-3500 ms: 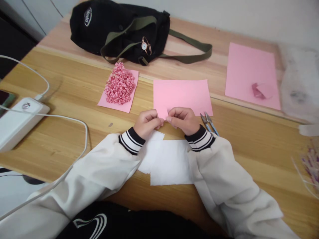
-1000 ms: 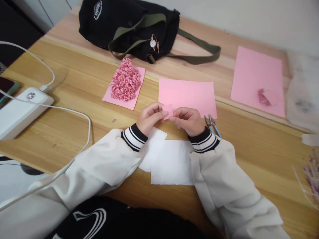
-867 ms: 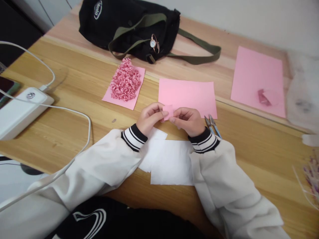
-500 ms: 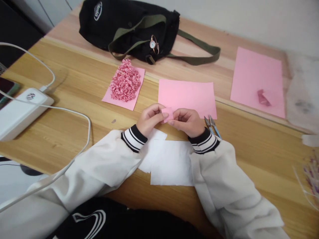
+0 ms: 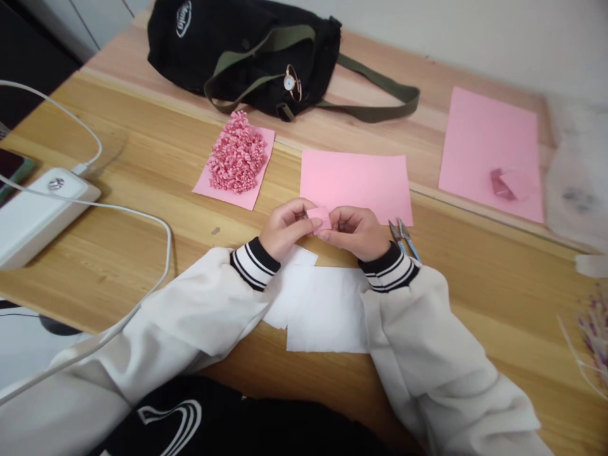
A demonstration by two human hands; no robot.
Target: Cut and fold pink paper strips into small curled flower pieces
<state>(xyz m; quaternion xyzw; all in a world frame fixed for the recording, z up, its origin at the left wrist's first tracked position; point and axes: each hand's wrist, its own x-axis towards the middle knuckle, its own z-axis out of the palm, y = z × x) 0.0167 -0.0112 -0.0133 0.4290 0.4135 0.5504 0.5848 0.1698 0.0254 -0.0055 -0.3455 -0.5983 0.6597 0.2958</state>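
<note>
Small pink paper (image 5: 323, 216) found pinched between left hand (image 5: 287, 228) and right hand (image 5: 358, 231) above the table (image 5: 142, 158), its handling judged incomplete, with pink clusters (image 5: 237, 155) already heaped on the pink card (image 5: 243, 199) and snips (image 5: 405, 233) lying unheld

Varsity-style clothing. L sleeve (image 5: 156, 342) & R sleeve (image 5: 441, 354): off-wht, loose, plain fabric w/ soft creases & folds. L cuff (image 5: 255, 263) & R cuff (image 5: 389, 267) match: snug, blk band nearest the wrist, then wht w/ thin blk stripes. Torso front (image 5: 285, 421) blk, w/ curved wht multi-line graphic (image 5: 192, 415) low on L side. L hand (image 5: 287, 229) & R hand (image 5: 358, 234) both bare.
</note>
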